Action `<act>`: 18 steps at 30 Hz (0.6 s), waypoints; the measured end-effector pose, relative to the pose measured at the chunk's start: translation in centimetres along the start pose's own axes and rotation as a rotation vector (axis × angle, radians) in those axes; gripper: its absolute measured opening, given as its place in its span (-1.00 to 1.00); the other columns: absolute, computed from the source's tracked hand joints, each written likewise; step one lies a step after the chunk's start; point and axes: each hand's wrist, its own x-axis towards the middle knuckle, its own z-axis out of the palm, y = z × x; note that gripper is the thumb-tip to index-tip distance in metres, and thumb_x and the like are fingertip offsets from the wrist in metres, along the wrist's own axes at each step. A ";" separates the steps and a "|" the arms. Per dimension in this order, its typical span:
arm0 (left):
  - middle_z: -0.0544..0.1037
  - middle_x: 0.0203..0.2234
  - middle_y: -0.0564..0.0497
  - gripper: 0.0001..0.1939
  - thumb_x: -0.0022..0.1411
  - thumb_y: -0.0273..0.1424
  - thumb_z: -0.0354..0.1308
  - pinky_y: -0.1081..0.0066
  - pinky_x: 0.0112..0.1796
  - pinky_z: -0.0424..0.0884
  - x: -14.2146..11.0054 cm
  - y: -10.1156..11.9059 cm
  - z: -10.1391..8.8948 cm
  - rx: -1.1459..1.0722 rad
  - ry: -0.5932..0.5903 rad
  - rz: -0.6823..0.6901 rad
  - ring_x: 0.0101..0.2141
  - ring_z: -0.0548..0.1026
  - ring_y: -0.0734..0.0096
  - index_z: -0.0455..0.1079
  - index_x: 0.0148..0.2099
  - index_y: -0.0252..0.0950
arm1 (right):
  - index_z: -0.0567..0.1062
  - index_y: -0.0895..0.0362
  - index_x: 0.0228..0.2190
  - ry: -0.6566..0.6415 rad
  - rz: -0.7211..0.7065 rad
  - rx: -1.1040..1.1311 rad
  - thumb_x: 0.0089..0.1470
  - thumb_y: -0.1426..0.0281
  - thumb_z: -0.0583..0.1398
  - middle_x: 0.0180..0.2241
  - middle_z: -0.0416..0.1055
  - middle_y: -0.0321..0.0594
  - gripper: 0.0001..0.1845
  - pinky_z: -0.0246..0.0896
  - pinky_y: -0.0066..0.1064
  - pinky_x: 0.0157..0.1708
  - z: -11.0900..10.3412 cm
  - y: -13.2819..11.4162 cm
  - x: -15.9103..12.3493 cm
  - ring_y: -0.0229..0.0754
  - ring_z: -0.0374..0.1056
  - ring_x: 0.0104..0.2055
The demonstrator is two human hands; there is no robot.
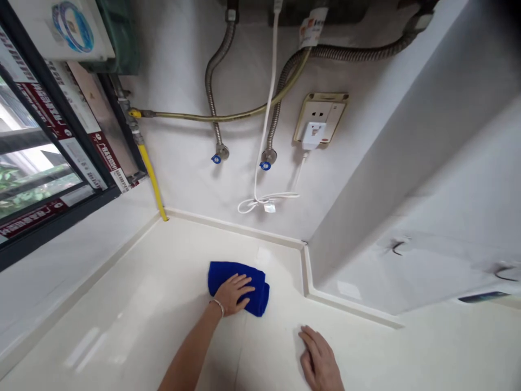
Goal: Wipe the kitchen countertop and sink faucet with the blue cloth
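Note:
A folded dark blue cloth [258, 290] lies on the glossy white surface [154, 288], near the back wall. My left hand [235, 293] rests flat on top of it, palm down with the fingers spread; a light-coloured bracelet [218, 306] circles that wrist. My right hand [318, 358] is at the lower middle, apart from the cloth. Its fingertips touch or nearly touch the white surface, the fingers loosely bent and the thumb apart, with nothing visible in them.
A low raised edge [236, 231] runs along the walls and around a projecting corner at right. Above hang a coiled white cord [256, 202], a plugged-in socket [321, 117], metal hoses [209, 81] and a yellow pipe [152, 176]. A dark-framed window [40, 136] stands at left.

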 end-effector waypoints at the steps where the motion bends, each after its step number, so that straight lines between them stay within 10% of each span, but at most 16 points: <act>1: 0.35 0.29 0.02 -0.57 0.37 -0.29 0.01 0.09 0.34 0.08 0.5 -1.0 -0.5 -0.005 -0.002 -0.026 0.32 0.21 0.31 0.38 0.24 -0.06 | 0.34 0.06 0.14 -0.007 0.005 0.002 0.21 0.43 0.07 0.15 0.39 -0.05 -0.53 0.37 0.04 0.11 0.0 0.0 0.0 0.04 0.33 0.19; 5: 0.34 0.29 -0.07 -0.55 0.38 -0.37 -0.08 -0.02 0.36 -0.02 2.8 -2.2 -0.7 0.027 0.053 -0.222 0.33 0.19 0.19 0.40 0.23 -0.14 | 0.33 0.05 0.15 -0.033 0.048 0.014 0.21 0.43 0.07 0.17 0.37 -0.06 -0.53 0.33 0.04 0.15 -0.3 -0.2 -0.1 0.04 0.31 0.20; 10: 0.07 0.37 -0.47 -0.30 0.36 -0.14 -0.04 -0.28 0.32 -0.16 5.3 1.5 3.0 0.055 0.206 -0.781 0.38 -0.15 -0.36 0.19 0.36 -0.54 | 0.35 0.03 0.14 -0.048 0.038 0.003 0.20 0.40 0.08 0.16 0.38 -0.08 -0.54 0.37 0.03 0.11 -0.4 0.1 -0.2 0.06 0.34 0.18; 18: -0.05 0.43 -0.30 -0.24 0.29 -0.01 0.03 -0.26 0.31 -0.29 6.1 -3.7 2.0 0.085 0.213 -0.750 0.40 -0.30 -0.34 0.16 0.41 -0.31 | 0.38 0.01 0.12 -0.095 0.029 -0.067 0.21 0.36 0.10 0.14 0.41 -0.10 -0.56 0.44 -0.04 0.06 -0.8 0.7 -0.5 0.06 0.38 0.15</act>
